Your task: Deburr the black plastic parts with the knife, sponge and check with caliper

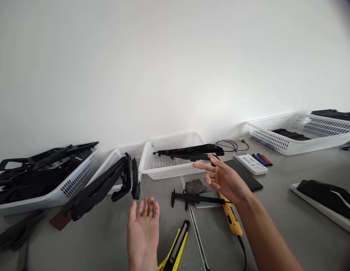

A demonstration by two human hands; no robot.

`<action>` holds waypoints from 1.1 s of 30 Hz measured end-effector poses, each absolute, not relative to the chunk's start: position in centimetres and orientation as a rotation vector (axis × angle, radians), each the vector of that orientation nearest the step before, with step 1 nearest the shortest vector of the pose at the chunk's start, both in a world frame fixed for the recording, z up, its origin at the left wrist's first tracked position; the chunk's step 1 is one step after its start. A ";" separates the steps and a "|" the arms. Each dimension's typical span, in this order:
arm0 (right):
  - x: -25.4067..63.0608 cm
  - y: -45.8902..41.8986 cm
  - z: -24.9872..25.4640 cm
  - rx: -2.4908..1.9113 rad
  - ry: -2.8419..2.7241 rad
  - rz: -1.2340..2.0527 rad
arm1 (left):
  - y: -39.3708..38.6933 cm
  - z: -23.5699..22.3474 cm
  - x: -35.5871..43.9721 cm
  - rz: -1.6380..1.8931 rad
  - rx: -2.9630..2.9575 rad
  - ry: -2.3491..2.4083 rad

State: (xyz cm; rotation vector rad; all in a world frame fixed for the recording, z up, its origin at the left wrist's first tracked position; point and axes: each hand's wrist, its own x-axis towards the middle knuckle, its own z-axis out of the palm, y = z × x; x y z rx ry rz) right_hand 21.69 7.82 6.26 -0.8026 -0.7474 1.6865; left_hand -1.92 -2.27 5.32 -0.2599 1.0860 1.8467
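Note:
My left hand (143,229) is held palm up above the grey table, its fingers stretched out and nothing in it. To its right lies a black and yellow utility knife (177,246). My right hand (220,175) is also empty, with some fingers extended and others curled loosely. Below it are a black caliper (196,198), a yellow corded hand tool (233,218) and a crumpled grey cloth (195,186). Beyond my left hand, long black plastic parts (104,184) lean over a white basket (107,165).
A heaped basket of black parts (76,184) stands at left. The middle basket (163,174) holds long black pieces. At right are a white calculator-like device (250,162), a dark flat pad (242,175), another white basket (286,146) and a white tray (318,207) with black material.

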 end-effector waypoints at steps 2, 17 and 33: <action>21.4 6.4 6.1 -0.809 -0.727 1.663 | -2.4 5.2 -2.9 1.891 -0.243 0.995; 17.2 3.1 5.6 -0.867 -1.095 1.651 | -2.0 4.3 -2.8 1.942 0.277 1.104; 15.8 2.5 4.6 -0.703 -1.101 1.499 | -2.7 1.6 -4.5 1.622 0.471 1.845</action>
